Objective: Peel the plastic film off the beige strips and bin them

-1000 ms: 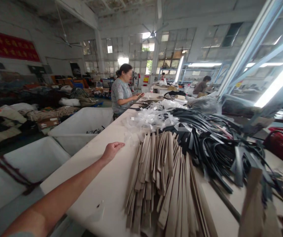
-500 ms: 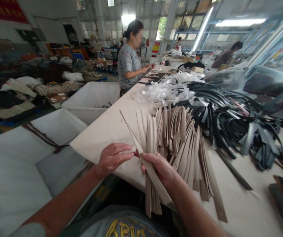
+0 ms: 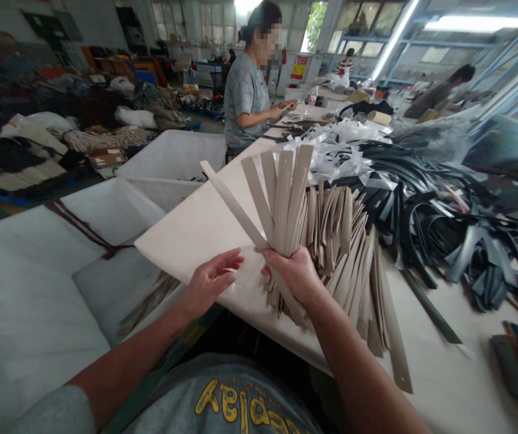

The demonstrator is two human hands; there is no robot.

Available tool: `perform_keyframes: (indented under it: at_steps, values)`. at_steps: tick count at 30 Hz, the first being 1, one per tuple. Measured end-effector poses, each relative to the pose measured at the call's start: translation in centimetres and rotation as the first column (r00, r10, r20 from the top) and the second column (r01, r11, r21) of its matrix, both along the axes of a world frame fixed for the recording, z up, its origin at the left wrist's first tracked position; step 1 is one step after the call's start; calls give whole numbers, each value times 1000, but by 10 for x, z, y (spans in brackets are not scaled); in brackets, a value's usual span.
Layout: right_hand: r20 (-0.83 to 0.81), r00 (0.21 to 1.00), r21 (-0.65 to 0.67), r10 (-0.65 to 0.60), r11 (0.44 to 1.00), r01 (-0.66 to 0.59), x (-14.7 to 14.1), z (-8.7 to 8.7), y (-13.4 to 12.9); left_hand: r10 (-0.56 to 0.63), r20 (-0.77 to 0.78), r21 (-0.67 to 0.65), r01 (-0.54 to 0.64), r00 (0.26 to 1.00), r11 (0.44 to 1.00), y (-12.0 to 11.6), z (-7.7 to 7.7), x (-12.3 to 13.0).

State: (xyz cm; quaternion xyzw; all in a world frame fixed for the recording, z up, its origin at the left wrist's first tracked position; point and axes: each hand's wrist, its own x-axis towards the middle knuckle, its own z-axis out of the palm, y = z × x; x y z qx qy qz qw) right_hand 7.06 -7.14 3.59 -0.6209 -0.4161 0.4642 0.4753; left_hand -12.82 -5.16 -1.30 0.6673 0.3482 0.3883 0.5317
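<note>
Item: lower ends of the beige strips [image 3: 286, 193], hidden behind the fingers [image 3: 281, 260] of the right hand [image 3: 291, 276]; I cannot see how they sit there. Item: shirt lettering [image 3: 236, 404], cut off by the bottom edge. Item: dark stacked pieces [image 3: 516, 361], cut off at the lower right corner; I cannot tell what they are. Item: white bin [image 3: 24, 313], running past the left edge. Item: whatever the co-worker's hand [image 3: 277, 113] holds, too small for me to name. Item: heaped goods on the far floor [image 3: 60, 102], too blurred to sort.
</note>
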Motion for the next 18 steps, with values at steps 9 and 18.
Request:
perform_keyframes:
  at_steps: [9,18]
  values:
    - [177,984,47,8,999,-17,0,-2,8,-168,-91,-335,129,982,933,22,17,17]
    - [19,1000,7,-1,1000,1,30,9,-58,418,388,-714,-19,822,700,48,18,17]
